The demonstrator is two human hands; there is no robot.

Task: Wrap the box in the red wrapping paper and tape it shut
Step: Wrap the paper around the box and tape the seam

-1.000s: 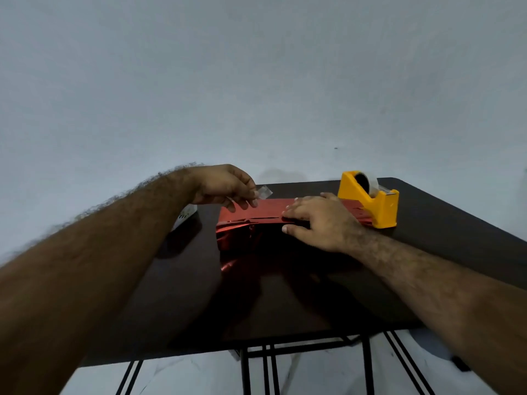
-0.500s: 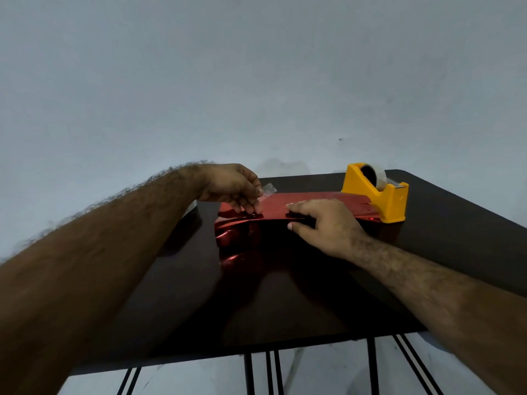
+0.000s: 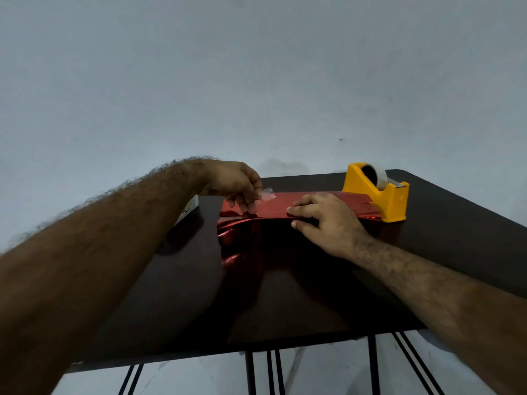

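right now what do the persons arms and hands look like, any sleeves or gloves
Both forearms are bare and hairy, with no sleeves in view. The left hand and right hand wear no gloves, and no rings, watch or bands show on them.

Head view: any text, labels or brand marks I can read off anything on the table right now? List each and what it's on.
None can be read.
Yellow tape dispenser: no lettering shows on its side.
Red wrapping paper: shiny and plain, no print.
White object behind the left forearm: a few dark marks, too small to read.
Piece of clear tape pinched by the left hand: blank.
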